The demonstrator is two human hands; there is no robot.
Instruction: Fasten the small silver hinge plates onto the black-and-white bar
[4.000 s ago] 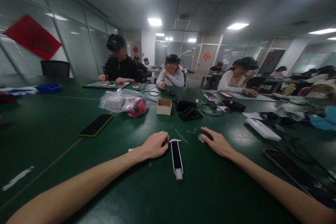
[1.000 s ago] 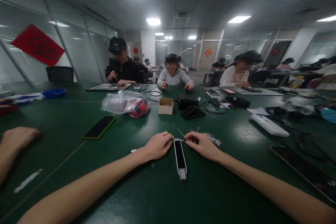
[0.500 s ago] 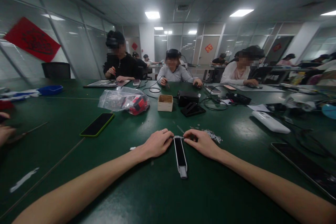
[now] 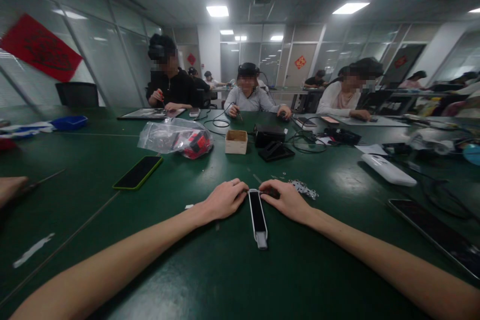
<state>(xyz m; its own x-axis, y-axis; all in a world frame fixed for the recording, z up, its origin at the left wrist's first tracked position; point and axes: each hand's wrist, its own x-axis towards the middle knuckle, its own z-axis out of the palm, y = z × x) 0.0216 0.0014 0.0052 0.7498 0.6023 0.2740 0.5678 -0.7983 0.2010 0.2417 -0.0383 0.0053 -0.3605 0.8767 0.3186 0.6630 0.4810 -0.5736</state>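
Observation:
A long, narrow device with a black face and white edges lies on the green table, a pale grey piece at its near end. My left hand is closed, thumb and fingertips pressed together at the device's far left corner. At the far right corner is my right hand, its fingers curled and closed. What either pinch holds is too small to make out. Just beyond my right hand lies a loose pile of small metal parts. A thin clear strip rests beyond the device.
Ahead stand a small open box, a clear plastic bag with red and black contents, and a black box. A green-edged phone lies left. Right are a white case and a dark phone. A co-worker's hand enters at left.
The view has shifted slightly. Both my hands stay at the device's far end, the right fingertips a little closer to it. The co-worker's hand at left has changed position.

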